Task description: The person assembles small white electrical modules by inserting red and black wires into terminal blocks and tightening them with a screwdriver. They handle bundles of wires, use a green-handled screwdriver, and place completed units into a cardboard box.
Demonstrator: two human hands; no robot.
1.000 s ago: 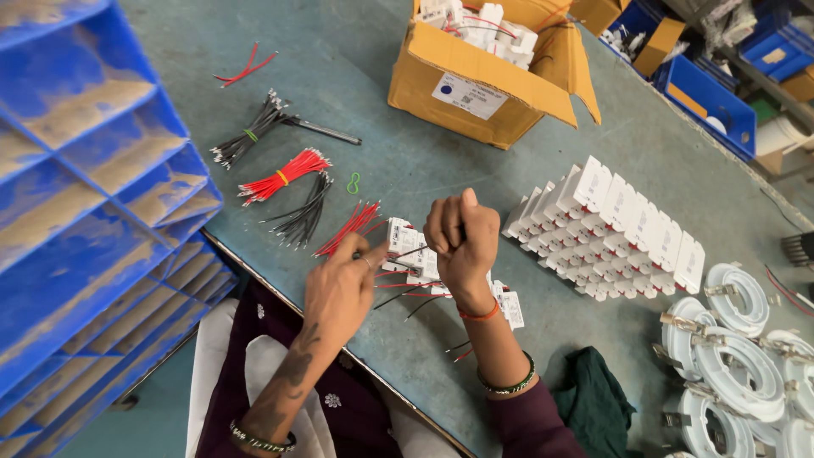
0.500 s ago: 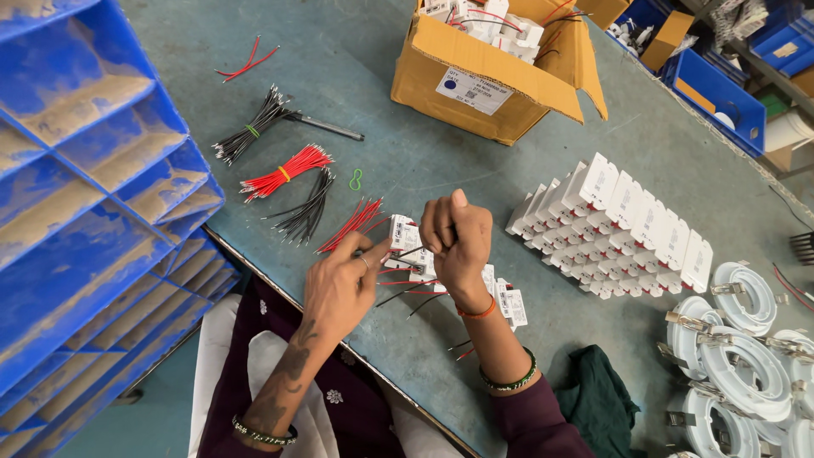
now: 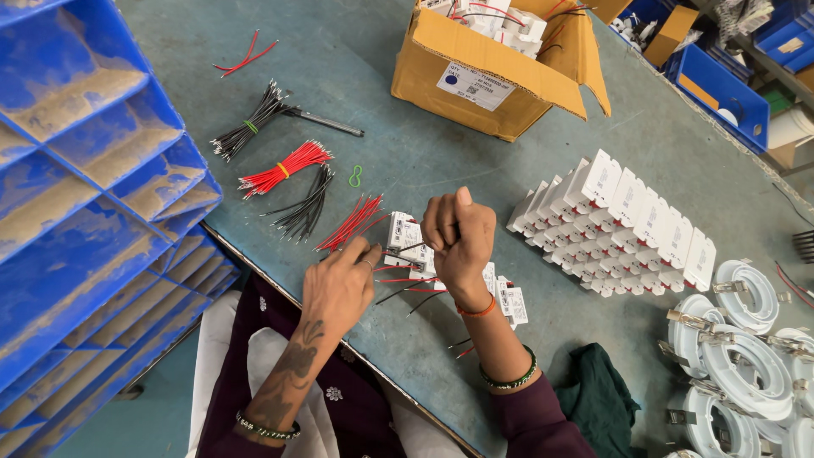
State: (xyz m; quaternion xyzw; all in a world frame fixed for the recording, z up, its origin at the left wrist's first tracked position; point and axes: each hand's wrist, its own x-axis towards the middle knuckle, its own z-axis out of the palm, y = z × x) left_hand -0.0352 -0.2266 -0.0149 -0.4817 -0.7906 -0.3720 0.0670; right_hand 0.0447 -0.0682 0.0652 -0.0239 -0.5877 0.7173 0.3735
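I am pinching a thin, floppy wire (image 3: 405, 249) with my left hand (image 3: 339, 284) beside the small white module (image 3: 405, 233); my right hand (image 3: 458, 233) is clenching its end. Light; best gripped near tips.

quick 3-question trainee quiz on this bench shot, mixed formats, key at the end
1. True or false: the cardboard box is closed.
2. Which lies nearest the left hand? A) white ring fixtures B) loose red wires C) green cloth
3. Fill in: the rows of white modules stand to the ____ of the right hand in the picture.

Key
1. False: its flaps are open, with white parts and wires inside.
2. B
3. right
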